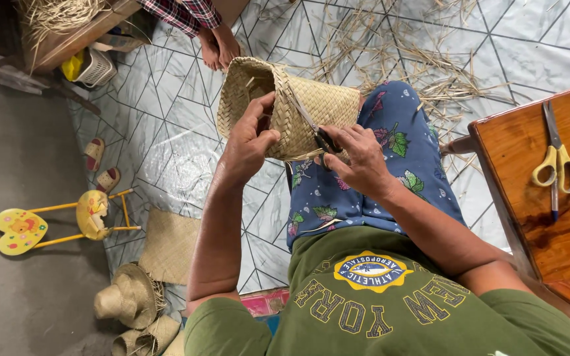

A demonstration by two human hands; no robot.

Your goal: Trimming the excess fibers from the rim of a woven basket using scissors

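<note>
Straw woven basket (311, 105) over lap, body looks fully woven. Left hand (249, 142) clamped on rim; right hand (357, 155) closed on dark-handled scissors (311, 125), blades along weave. Judged: trimming stray ends left.

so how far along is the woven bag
Done: the woven bag already has closed sides and an open mouth. In hand: the left hand has a grip on its rim while the right hand works dark-handled scissors against its side. Left: I can't tell; loose straw lies on the floor.
</note>
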